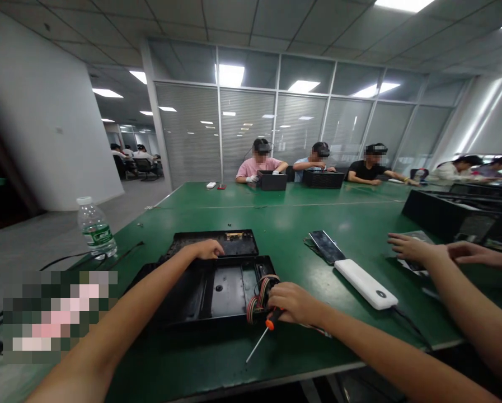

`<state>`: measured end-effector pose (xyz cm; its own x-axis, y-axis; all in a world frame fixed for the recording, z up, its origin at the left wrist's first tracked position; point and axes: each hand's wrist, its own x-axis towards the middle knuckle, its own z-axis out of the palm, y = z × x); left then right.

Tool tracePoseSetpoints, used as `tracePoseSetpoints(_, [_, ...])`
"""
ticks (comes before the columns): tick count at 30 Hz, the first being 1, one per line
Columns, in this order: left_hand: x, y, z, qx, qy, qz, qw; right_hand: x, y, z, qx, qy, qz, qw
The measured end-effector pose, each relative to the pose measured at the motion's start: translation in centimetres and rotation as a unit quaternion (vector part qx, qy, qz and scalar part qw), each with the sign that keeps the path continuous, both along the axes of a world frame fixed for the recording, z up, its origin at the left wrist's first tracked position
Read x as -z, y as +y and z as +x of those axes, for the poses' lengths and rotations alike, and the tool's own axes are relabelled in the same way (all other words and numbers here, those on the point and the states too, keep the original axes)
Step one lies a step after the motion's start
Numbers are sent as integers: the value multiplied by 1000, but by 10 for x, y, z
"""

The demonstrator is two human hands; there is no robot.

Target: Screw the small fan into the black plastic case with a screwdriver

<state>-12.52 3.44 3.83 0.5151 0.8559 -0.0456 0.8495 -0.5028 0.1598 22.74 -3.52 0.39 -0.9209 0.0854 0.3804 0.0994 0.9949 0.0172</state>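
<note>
A shallow black case (204,326) lies open on the table in front of me, with a second black panel (238,246) behind it. My left hand (207,249) reaches across the case; its fingers curl at the far rim, and their tips are partly hidden. In my right hand (290,302) is a screwdriver (270,324) with a black and orange handle, its shaft slanting down toward me, away from the case. That hand is at the case's right end, against a bundle of multicoloured wires (254,308). Whether its fingers also hold the wires I cannot tell.
Right of the case lie a phone (326,247) and a white power bank (365,284). Another person's hands (418,249) are further right, near a large black housing (439,215). A water bottle (96,229) stands left. Several people sit across the green table (284,218).
</note>
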Motion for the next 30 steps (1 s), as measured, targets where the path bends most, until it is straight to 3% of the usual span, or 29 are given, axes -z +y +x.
tracePoseSetpoints(3, [-20,2,6,14,56,58,997,2,16,-6,-26,16,-47,998])
tracePoseSetpoints(8, [-80,-5,11,-6,80,124,989,-19,41,-29,-9,-7,-92,996])
tracePoseSetpoints(11, [-111,-34,15,10,87,136,987,-38,54,-51,2,-9,-93,996])
tracePoseSetpoints(14, [-122,-78,26,23,97,117,988,-51,66,-68,49,6,-75,996])
tracePoseSetpoints(17, [-111,-124,35,23,99,98,990,-53,75,-60,110,32,-38,993])
tracePoseSetpoints(20, [-89,-161,40,29,93,74,992,-47,79,-20,123,46,-23,991])
tracePoseSetpoints(23, [-68,-185,45,40,91,62,993,-39,74,26,143,63,-31,987])
tracePoseSetpoints(25, [-55,-194,51,45,91,58,993,-35,67,41,159,126,-65,977])
tracePoseSetpoints(28, [-38,-201,59,46,89,42,994,-30,50,31,126,197,-104,967])
tracePoseSetpoints(30, [-31,-201,60,34,93,28,995,-26,36,12,66,160,-102,980])
